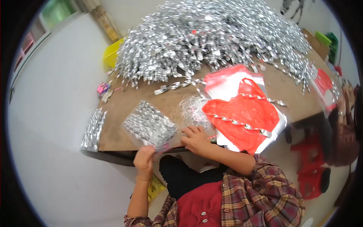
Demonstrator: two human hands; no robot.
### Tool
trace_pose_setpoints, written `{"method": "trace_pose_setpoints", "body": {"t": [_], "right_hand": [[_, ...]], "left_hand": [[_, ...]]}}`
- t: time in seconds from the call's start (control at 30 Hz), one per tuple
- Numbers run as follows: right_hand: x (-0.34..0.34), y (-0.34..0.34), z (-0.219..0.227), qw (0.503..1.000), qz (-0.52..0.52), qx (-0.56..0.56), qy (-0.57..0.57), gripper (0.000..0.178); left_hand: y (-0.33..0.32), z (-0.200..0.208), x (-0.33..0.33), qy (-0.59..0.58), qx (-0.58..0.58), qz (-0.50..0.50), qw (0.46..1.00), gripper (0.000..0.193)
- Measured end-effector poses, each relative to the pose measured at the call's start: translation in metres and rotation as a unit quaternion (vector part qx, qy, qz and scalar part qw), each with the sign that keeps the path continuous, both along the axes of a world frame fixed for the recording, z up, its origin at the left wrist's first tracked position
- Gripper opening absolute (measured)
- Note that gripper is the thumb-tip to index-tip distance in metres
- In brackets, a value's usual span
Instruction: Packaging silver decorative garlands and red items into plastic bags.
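Plainly, the brown table carries a huge silver heap on its far side, while the clear bag lies at its near left, just beyond both hands, long axis slanting from far left to near right. It looks flattish and shiny, filled with crinkled silver strips (the near end is filmy plastic). Of the hands, set apart, the left hand is nearer, pinching that end; the right hand bends its fingers by the right corner, whether gripping I cannot tell.

Plaid shirt, maroon/tan chk, slvs abt elbow-lgth; red top w/ 2 silver btns; blk bottoms.
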State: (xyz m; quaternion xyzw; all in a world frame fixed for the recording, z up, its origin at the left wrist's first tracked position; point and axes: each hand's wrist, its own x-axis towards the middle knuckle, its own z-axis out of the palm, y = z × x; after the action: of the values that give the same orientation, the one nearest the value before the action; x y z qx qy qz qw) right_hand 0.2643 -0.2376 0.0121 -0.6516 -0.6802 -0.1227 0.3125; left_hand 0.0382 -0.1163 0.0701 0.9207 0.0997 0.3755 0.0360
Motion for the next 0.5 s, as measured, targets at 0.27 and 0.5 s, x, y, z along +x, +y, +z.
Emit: {"method": "trace_pose_setpoints", "body": {"t": [0.27,0.5], "right_hand": [[0.018,0.030,0.066,0.966,-0.045,0.232,0.105,0.013],[0.072,0.120,0.210,0.960,0.096,0.159,0.208,0.013]], "left_hand": [[0.038,0.087,0.031,-0.159,-0.242,0.034,0.957,0.014],[0.094,0.179,0.054,-0.309,-0.275,0.026,0.910,0.016]]}}
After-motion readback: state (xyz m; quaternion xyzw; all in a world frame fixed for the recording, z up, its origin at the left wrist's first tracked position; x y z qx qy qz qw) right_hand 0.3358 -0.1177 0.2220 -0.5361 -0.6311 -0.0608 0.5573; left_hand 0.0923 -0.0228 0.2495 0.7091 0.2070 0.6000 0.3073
